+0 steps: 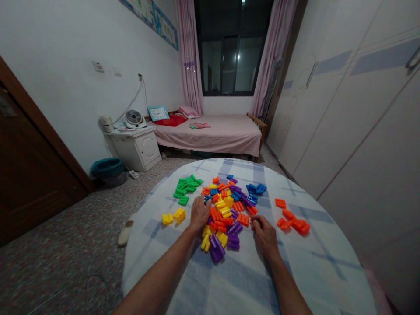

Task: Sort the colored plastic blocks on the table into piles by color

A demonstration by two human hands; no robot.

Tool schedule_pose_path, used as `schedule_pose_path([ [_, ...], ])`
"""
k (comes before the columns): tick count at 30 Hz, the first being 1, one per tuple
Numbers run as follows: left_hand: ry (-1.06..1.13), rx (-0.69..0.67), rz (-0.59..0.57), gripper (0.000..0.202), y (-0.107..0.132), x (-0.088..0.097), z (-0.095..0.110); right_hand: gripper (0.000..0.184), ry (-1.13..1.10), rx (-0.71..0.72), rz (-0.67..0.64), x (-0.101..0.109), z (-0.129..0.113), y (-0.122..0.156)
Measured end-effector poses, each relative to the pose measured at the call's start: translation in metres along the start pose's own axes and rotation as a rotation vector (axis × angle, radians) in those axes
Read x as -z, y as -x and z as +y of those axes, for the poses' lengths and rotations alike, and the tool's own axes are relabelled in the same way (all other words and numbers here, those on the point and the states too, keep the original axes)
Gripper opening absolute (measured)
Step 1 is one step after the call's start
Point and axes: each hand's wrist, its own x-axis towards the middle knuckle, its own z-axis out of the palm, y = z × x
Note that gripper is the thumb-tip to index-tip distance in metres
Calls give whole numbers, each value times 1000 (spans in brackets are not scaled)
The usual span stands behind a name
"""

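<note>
A mixed heap of plastic interlocking blocks (225, 214) in orange, yellow, purple and blue lies in the middle of a round table with a blue-and-white checked cloth (315, 262). My left hand (200, 213) rests with spread fingers on the heap's left side, against yellow blocks. My right hand (264, 234) sits at the heap's right edge, fingers bunched, with nothing visible in them. Sorted groups surround the heap: green blocks (185, 188), yellow blocks (172, 216), blue blocks (256, 188) and orange blocks (290, 220).
The round table fills the lower view. A white slipper (126, 232) lies on the speckled floor by its left edge. Beyond stand a bed (210, 136), a white nightstand (134, 148) with a small fan (135, 118), and a teal basin (107, 168). White wardrobe doors (354, 118) line the right.
</note>
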Motion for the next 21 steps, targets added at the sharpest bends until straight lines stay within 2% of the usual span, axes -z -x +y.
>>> schedule_pose_path([
  [4, 132, -25, -83, 41, -2, -12, 8, 28, 7, -6, -8, 0, -2, 0],
  [10, 330, 82, 50, 45, -1, -19, 5, 29, 22, -31, -17, 1, 0, -1],
  [13, 435, 112, 55, 45, -1, -21, -1, 30, 32, -20, -25, 1, 2, -2],
  [21, 362, 73, -21, 41, -2, -22, 4, 35, 84, -68, -43, 5, -3, -3],
])
